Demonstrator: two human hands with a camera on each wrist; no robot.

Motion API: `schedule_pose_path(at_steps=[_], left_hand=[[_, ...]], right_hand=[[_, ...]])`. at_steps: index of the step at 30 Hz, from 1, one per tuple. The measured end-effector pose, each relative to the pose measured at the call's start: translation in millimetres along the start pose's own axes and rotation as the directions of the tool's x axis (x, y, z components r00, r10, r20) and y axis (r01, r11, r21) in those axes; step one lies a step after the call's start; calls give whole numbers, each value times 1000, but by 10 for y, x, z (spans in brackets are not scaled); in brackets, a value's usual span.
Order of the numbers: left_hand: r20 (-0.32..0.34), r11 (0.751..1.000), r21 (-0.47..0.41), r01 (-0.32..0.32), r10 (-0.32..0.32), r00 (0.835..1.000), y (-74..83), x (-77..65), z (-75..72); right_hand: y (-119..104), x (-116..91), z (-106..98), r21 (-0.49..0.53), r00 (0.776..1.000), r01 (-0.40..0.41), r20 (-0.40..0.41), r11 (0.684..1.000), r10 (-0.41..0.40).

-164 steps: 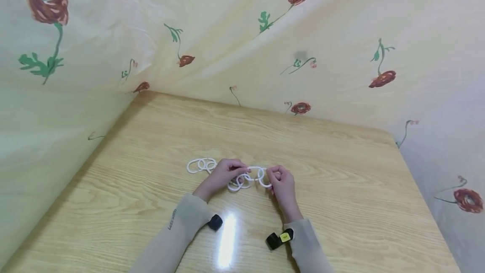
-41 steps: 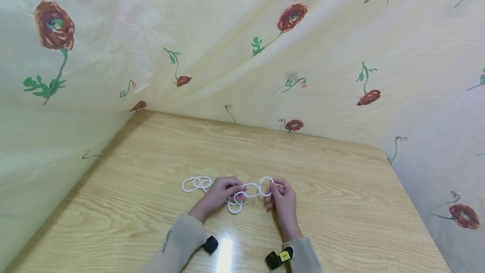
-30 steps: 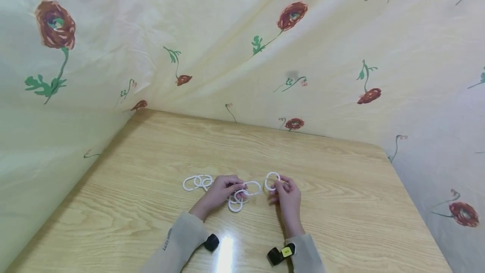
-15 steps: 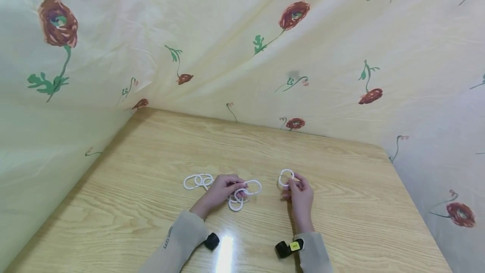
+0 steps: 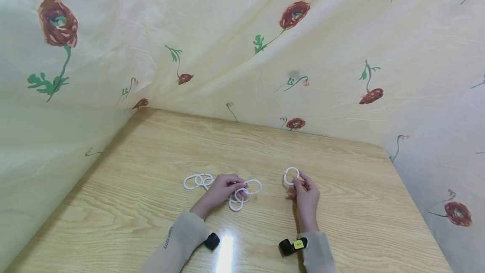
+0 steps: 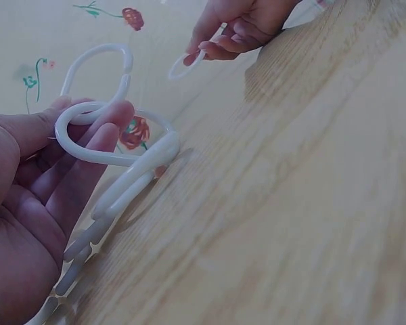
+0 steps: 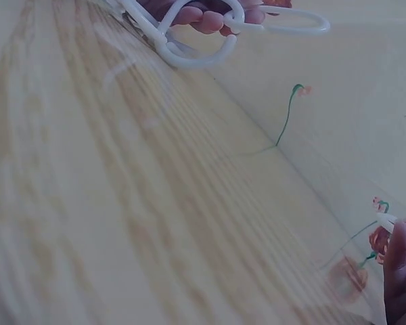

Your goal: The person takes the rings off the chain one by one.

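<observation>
My left hand (image 5: 223, 191) pinches the end of a white plastic chain (image 5: 260, 186), thumb against fingers. In the left wrist view the held oval link (image 6: 111, 47) stands up from the fingertips, and further links of the chain trail down beside the palm to the wood. Part of the chain is hidden behind that hand. My right hand (image 5: 307, 197) pinches a single white link (image 5: 285, 177) between thumb and fingers, raised and apart from the chain. In the right wrist view only a sliver of this link (image 7: 386, 220) shows by the fingertips.
The chain's other links (image 5: 189, 188) lie on the wooden table (image 5: 341, 172) left of the left hand. Flowered cloth (image 5: 212, 33) hangs behind the table and along its sides. Both sleeves carry black wrist cameras (image 5: 212, 241).
The link in my right hand has come off the chain's end. That hand has moved to the right with it and slowed. My left hand keeps its hold on the chain, nearly still.
</observation>
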State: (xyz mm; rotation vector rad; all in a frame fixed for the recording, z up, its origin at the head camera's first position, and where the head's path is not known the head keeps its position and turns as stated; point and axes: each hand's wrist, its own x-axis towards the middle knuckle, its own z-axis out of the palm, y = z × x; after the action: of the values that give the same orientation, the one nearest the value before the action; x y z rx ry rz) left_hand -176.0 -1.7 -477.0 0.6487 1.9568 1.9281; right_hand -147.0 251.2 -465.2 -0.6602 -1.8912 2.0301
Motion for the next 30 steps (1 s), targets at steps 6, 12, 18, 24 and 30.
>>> schedule_pose_path(at_steps=[6,12,18,24,30], left_hand=[[-4,1000,6,14,-14,1000,-1,7,-4],[10,1000,11,15,-15,1000,5,9,-8],[20,1000,5,18,-18,1000,-3,13,-13],[12,999,14,28,-29,1000,-2,14,-6],[15,999,14,35,-36,999,0,13,-8]], right_hand=[[7,23,-34,8,1000,13,-23,1000,-13],[10,65,-91,-53,999,4,-49,999,-6],[11,78,-110,-77,999,-9,-53,997,5],[-8,57,-96,-74,999,-16,-51,997,12],[-7,50,-98,-104,999,-18,-40,994,14]])
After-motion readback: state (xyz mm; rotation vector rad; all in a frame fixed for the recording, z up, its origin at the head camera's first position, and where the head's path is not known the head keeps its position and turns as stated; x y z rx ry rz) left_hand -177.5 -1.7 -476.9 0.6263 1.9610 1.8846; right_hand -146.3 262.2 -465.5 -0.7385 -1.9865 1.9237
